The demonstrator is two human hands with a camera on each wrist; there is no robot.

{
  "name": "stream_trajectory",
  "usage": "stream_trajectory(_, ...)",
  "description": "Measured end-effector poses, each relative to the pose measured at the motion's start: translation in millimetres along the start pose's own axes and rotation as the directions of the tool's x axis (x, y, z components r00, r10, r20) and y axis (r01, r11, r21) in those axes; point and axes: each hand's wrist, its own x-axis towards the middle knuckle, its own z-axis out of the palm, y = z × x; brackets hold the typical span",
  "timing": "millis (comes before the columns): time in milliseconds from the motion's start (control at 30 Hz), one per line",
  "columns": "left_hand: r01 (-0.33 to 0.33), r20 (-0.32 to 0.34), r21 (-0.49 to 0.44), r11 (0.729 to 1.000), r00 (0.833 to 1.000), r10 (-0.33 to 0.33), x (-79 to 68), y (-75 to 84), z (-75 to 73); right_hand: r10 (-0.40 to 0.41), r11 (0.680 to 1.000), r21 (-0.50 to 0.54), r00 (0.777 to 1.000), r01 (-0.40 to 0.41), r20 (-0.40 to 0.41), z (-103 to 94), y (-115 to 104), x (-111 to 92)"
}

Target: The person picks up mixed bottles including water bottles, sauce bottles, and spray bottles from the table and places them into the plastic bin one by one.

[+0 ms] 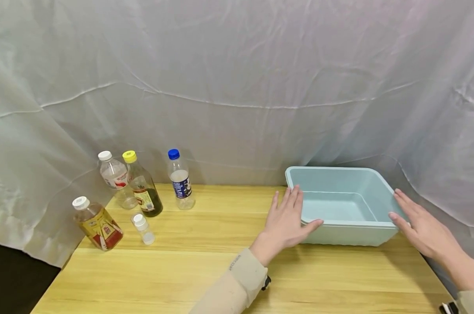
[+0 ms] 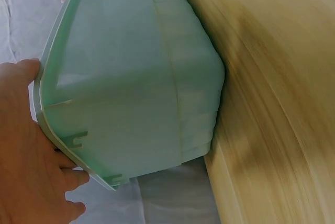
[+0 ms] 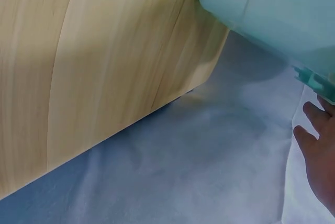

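Note:
A light blue-green plastic basin (image 1: 347, 235) stands at the right end of the wooden table, its inside bare. My left hand (image 1: 286, 222) rests along the basin's left rim, fingers extended and thumb near the front corner. In the left wrist view the left hand (image 2: 31, 145) lies over the rim (image 2: 39, 93) with its fingers spread. On the opposite side my right hand (image 1: 427, 226) is at the right rim, fingers and thumb straight. The right wrist view shows the right hand (image 3: 319, 150) at the rim's edge, partly cut off by the frame.
At the table's left stand a yellow-labelled bottle (image 1: 99, 224), a small white-capped bottle (image 1: 144, 229), a clear white-capped bottle (image 1: 117, 179), a yellow-capped dark bottle (image 1: 144, 187) and a blue-capped bottle (image 1: 181, 183). A grey curtain (image 1: 229, 87) hangs behind the wooden table (image 1: 174, 279).

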Motion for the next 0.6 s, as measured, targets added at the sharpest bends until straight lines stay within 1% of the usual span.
stream_trajectory(100, -0.004, -0.002, 0.010, 1.000, 1.000, 0.004, -3.0, -3.8, -1.2, -0.003, 1.000, 0.004, 1.000, 0.003, 0.000, 1.0, -4.8, -0.1)
stream_trajectory(267, -0.013, -0.011, 0.020, 1.000, 1.000, 0.013, -7.8, -11.0, -3.7, -0.027, 1.000, -0.005, 0.999, 0.027, -0.031, 3.6, -12.4, 1.6)
stream_trajectory(467, -0.024, -0.018, 0.010, 1.000, 1.000, 0.024, -14.7, -20.6, -6.3, -0.052, 0.999, -0.013, 0.998, 0.052, -0.042, 7.4, -22.4, 1.1)
stream_trajectory(600, -0.019, -0.022, 0.002, 1.000, 1.000, 0.019, -20.0, -27.2, -7.6, -0.069, 0.997, -0.018, 0.996, 0.068, -0.050, 10.8, -29.1, 1.0)
